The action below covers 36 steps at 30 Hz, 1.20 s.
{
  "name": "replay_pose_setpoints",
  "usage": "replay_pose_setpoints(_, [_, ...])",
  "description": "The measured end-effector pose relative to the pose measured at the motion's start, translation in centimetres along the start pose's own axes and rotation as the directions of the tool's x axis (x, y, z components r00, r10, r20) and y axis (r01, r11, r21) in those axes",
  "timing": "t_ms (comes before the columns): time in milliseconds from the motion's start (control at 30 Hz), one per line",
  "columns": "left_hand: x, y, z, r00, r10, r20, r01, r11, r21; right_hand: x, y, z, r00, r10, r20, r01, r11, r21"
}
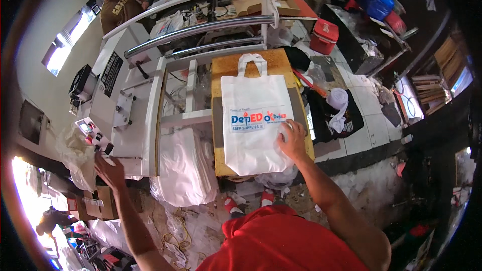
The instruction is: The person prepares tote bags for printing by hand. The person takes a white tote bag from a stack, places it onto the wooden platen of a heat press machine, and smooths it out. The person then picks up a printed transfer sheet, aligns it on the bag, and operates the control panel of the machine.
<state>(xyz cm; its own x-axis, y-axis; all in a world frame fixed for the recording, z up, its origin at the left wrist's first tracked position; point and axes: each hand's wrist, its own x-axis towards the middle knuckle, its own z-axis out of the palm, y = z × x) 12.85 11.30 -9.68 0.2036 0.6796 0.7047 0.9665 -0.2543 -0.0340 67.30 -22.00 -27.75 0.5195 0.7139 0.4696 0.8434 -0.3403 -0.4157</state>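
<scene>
A white tote bag with a red and blue print lies flat on a wood-topped stand, its handles pointing away from me. My right hand rests on the bag's right side beside the print, fingers spread and slightly bent, gripping nothing. Off to the left, my left hand reaches up to the control box of a white press-like machine. Its fingers are apart and hold nothing; whether a fingertip touches the box, I cannot tell.
A stack of white bags stands left of the stand. Metal rollers cross the machine's far side. A black bag with a white cloth roll and a red cooler lie right. A co-worker stands far left. Scraps litter the floor.
</scene>
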Motion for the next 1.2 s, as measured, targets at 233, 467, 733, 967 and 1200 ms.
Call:
replay_pose_setpoints(233, [5.3,-10.7,3.6,0.953,0.122,0.278,-0.165,0.977,0.136,0.3,-1.1,0.9,1.000,-0.006,0.007,0.006,0.999,0.048])
replay_pose_setpoints(467, [6.6,-8.9,7.0,0.772,0.089,0.630,-0.226,0.964,0.141,0.2,-0.8,0.1,1.000,0.028,0.014,-0.028,0.999,0.027])
replay_pose_setpoints(733, [4.4,-1.7,3.4,0.837,0.219,0.502,-0.252,0.968,-0.002,-0.7,-0.7,-1.4,0.999,0.033,-0.009,-0.033,0.999,-0.016])
replay_pose_setpoints(967, [0.6,2.2,-0.1,0.893,0.315,0.321,-0.248,0.941,-0.232,-1.0,-3.3,-0.8,0.999,0.039,-0.026,-0.038,0.999,0.032])
replay_pose_setpoints(1200, [-2.1,13.7,-2.5,0.846,0.497,0.191,-0.374,0.810,-0.452,-0.4,-1.5,-0.3,0.999,0.027,-0.035,-0.026,1.000,0.014])
